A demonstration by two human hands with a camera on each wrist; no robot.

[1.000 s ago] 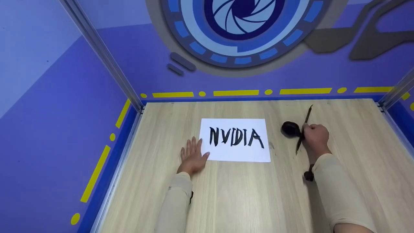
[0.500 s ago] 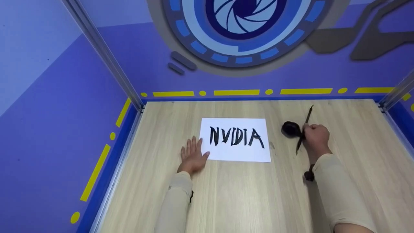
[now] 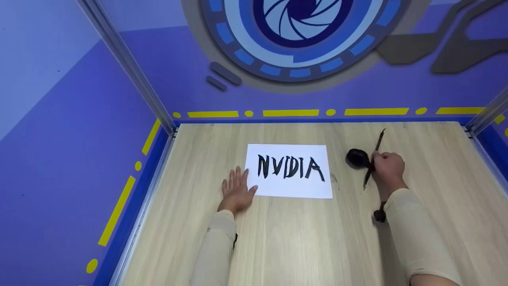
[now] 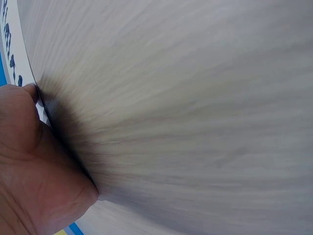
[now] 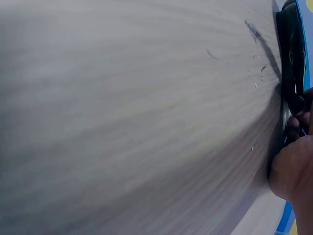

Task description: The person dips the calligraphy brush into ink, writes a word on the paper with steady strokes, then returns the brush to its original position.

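Observation:
In the head view, a white sheet of paper [image 3: 289, 188] bears "NVIDIA" in thick black brush strokes. My left hand [image 3: 238, 194] rests with fingers spread at its left edge, fingertips and thumb touching the sheet. To the right, my right hand [image 3: 389, 167] grips a dark writing brush [image 3: 380, 141] with curled fingers. The brush slants, one end toward the back wall and the other toward the table's front. A round black ink dish [image 3: 356, 158] sits right beside the brush and the knuckles. The right wrist view catches only part of the hand and the dark dish [image 5: 292, 49].
Pale wood tabletop [image 3: 293, 238] carries small dark ink smudges [image 3: 333, 178] right of the paper. A blue and purple printed wall [image 3: 278, 95] closes the back, with panels on both sides. A small black device [image 3: 380, 215] shows by the right sleeve.

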